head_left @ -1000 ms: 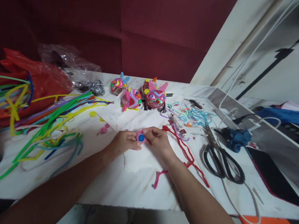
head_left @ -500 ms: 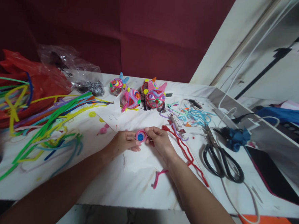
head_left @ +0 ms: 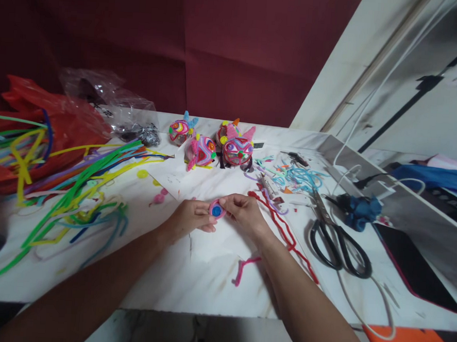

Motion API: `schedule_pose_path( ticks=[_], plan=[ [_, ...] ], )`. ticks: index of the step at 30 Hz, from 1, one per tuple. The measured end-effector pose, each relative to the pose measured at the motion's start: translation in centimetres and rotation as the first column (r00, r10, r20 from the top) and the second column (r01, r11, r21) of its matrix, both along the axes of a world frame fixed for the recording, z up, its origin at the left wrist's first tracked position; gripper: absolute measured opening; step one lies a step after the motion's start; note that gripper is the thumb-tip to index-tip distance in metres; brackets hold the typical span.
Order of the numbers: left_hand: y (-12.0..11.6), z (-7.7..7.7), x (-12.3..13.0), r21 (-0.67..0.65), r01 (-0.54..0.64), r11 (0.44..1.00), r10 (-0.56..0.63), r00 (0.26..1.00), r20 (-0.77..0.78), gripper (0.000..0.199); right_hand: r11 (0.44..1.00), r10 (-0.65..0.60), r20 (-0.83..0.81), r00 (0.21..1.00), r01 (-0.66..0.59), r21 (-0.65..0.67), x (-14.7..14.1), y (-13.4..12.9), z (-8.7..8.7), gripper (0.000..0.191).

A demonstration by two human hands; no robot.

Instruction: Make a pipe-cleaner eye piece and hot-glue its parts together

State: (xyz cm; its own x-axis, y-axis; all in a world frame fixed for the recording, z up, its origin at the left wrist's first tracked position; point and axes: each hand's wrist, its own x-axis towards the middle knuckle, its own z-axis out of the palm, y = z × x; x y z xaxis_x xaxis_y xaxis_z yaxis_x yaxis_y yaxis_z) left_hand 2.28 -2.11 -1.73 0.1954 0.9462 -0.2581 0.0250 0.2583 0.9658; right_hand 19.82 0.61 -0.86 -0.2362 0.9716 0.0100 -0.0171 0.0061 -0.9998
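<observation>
Between my hands, above the middle of the white marbled table, is a small round pipe-cleaner coil (head_left: 217,210), blue at the centre with pink rings around it. My left hand (head_left: 192,215) pinches its left edge. The fingers of my right hand (head_left: 242,211) grip it from the right, thumb near the top rim. A magenta pipe cleaner (head_left: 241,270), bent at one end, lies by my right forearm. Twisted red pipe cleaners (head_left: 282,231) stretch along the right of that arm. Beyond my hands stand several colourful animal-like figures, among them one with pink ears (head_left: 237,150).
Many loose pipe cleaners (head_left: 84,183) spread on the left, beside a red plastic bag (head_left: 57,124). On the right lie black-handled scissors (head_left: 330,244), a dark tablet-like slab (head_left: 412,265) and a white cable (head_left: 363,313). Light-blue scraps (head_left: 301,176) are scattered behind.
The coil has tilted slightly and moved a little to the right between my fingers. Both hands keep hold of it; the things on the table have stayed put.
</observation>
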Motion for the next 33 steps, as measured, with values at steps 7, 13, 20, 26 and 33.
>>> schedule_pose_path(
  ticks=[7,13,20,26,33],
  plan=[
    [-0.08,0.08,0.01,0.037,0.013,0.999,-0.013,1.000,-0.005,0.032,0.998,-0.051,-0.065,0.997,0.049,-0.038,-0.21,-0.17,0.08,0.041],
    [-0.07,0.19,0.02,0.056,0.031,0.998,-0.031,0.999,-0.011,0.034,0.995,-0.089,-0.088,0.992,0.084,-0.053,-0.31,-0.11,-0.29,0.035],
    [0.05,0.28,-0.10,0.022,-0.008,1.000,0.008,1.000,0.000,0.037,1.000,-0.019,-0.086,0.996,0.017,-0.025,-0.16,-0.19,-0.61,0.047],
    [0.09,0.62,-0.03,0.016,-0.101,0.995,0.100,0.994,0.040,0.056,0.994,0.026,-0.115,0.993,-0.037,-0.100,-0.44,-0.46,-0.72,0.046],
    [0.29,-0.01,-0.25,0.007,-0.040,0.999,0.038,0.993,0.112,0.058,0.986,-0.018,-0.133,0.991,-0.004,-0.169,-0.71,-0.55,-0.33,0.037]
  ],
)
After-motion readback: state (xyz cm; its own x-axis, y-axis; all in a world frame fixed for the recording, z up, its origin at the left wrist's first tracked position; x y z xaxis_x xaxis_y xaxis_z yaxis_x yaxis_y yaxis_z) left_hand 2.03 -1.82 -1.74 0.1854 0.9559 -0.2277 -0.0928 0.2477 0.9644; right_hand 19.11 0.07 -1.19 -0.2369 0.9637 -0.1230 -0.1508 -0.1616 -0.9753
